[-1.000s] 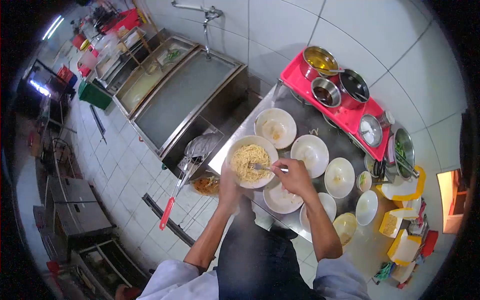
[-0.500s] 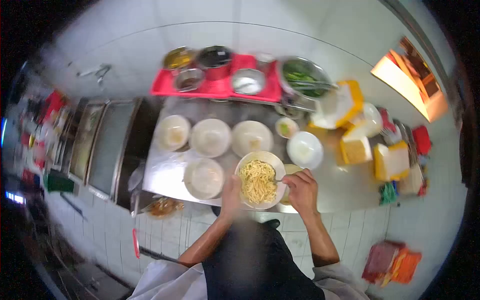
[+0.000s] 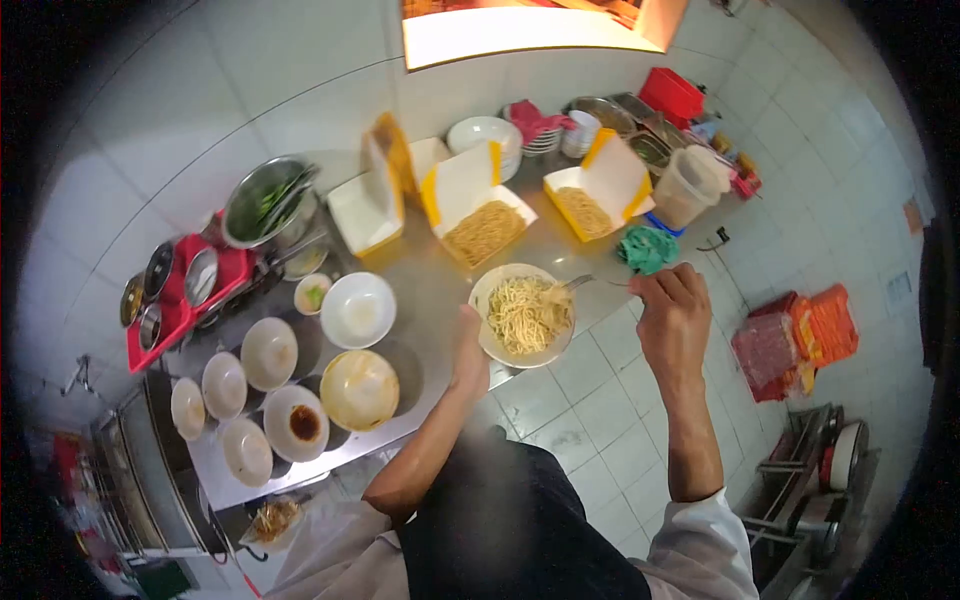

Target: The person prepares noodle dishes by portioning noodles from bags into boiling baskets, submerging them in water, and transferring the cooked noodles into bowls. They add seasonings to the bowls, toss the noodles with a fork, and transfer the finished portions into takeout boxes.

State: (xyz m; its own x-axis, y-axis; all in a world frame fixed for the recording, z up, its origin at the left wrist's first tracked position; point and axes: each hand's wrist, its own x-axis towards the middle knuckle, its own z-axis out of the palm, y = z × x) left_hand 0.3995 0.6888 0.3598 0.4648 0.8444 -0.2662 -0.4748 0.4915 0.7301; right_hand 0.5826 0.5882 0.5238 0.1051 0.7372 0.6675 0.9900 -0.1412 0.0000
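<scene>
My left hand (image 3: 472, 350) is wrapped round the left rim of a white bowl (image 3: 480, 290) full of noodles (image 3: 524, 315), near the steel counter's front edge. With fingers pinched, my right hand (image 3: 675, 305) holds the handle of a metal fork (image 3: 580, 283), whose head reaches the noodles at the bowl's right side. Behind the bowl stand two open yellow-and-white boxes with noodles, one at the left (image 3: 487, 232) and one at the right (image 3: 588, 211). A third open box (image 3: 368, 215) is farther left; its inside is hard to make out.
Several bowls stand on the left of the counter, one with dark sauce (image 3: 305, 423). A pot of greens (image 3: 268, 203) and a red tray (image 3: 175, 317) are at the back left. A plastic tub (image 3: 688, 187) and a green bundle (image 3: 648, 250) lie right.
The view has turned to the right, bringing the boxes in front of me. My right hand has moved away from the bowl to the right, still holding the fork.
</scene>
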